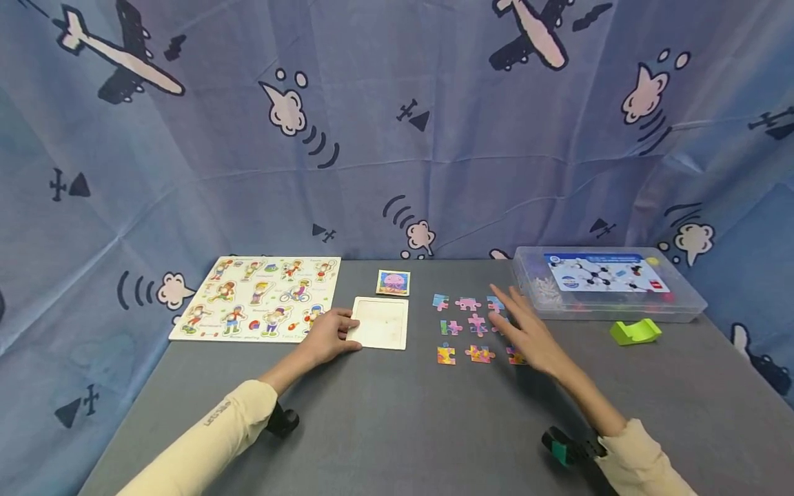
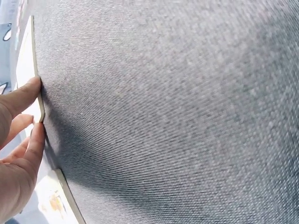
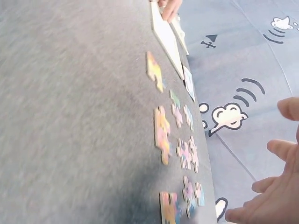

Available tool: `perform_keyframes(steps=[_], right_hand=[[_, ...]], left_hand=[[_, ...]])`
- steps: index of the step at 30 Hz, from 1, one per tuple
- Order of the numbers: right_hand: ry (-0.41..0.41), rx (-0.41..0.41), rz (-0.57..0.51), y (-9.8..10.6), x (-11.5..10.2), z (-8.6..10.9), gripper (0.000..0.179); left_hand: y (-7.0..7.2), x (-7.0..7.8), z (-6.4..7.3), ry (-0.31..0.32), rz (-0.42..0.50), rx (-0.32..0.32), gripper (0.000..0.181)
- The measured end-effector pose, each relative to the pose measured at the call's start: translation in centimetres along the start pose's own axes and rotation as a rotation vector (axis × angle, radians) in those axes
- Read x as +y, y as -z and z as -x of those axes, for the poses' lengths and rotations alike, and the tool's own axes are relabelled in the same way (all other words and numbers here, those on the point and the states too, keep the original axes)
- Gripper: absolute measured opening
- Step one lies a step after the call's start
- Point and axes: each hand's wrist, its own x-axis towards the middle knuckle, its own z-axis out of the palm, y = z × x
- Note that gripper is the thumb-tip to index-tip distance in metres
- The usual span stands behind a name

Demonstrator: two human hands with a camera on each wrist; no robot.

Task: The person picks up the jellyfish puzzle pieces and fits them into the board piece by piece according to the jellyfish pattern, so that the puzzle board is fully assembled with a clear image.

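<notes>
A pale square puzzle tray [image 1: 380,324] with a raised rim lies flat on the table. My left hand [image 1: 333,335] holds its near left corner; in the left wrist view the thumb and fingers [image 2: 36,140] press on two of its edges. To the right, several jigsaw pieces [image 1: 477,325] in pink, blue and yellow lie spread out in rows. My right hand [image 1: 527,334] hovers over the right column with its fingers spread, holding nothing, and partly hides some pieces. A small picture card [image 1: 393,282] with a pink figure lies just behind the tray.
A board with pictures of children [image 1: 254,300] lies at the left, under or beside my left fingers. At the back right stands a clear plastic box [image 1: 608,286] with a molecule label. A lime-green curved block [image 1: 635,332] sits before it. A patterned curtain [image 1: 397,138] hangs behind the table.
</notes>
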Motion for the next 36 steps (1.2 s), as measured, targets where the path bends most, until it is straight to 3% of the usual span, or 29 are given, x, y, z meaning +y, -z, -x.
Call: perform_keyframes(steps=[8,13,22,29,36], right_hand=[[-0.024,0.012,-0.182,-0.4,-0.1,-1.5,0.057],[-0.088,0.025,-0.282,-0.8,0.3,-2.3,0.052],[-0.105,0.014,-0.32,-1.7,0.6,-3.9,0.044],[-0.056,0.022,-0.312,-2.6,1.2,-5.6,0.041],[0.028,0.004,-0.313,-3.8,1.9,-7.5,0.04]], left_hand=[[-0.2,0.0,-0.1,-0.027,0.046,0.0,0.045],[-0.3,0.1,-0.3,0.006,0.08,-0.015,0.043],[0.5,-0.6,-0.4,-0.057,0.101,-0.082,0.042],[0.7,-0.9,-0.4,-0.073,0.107,-0.118,0.041],[0.6,-0.6,-0.5,-0.046,0.085,-0.132,0.041]])
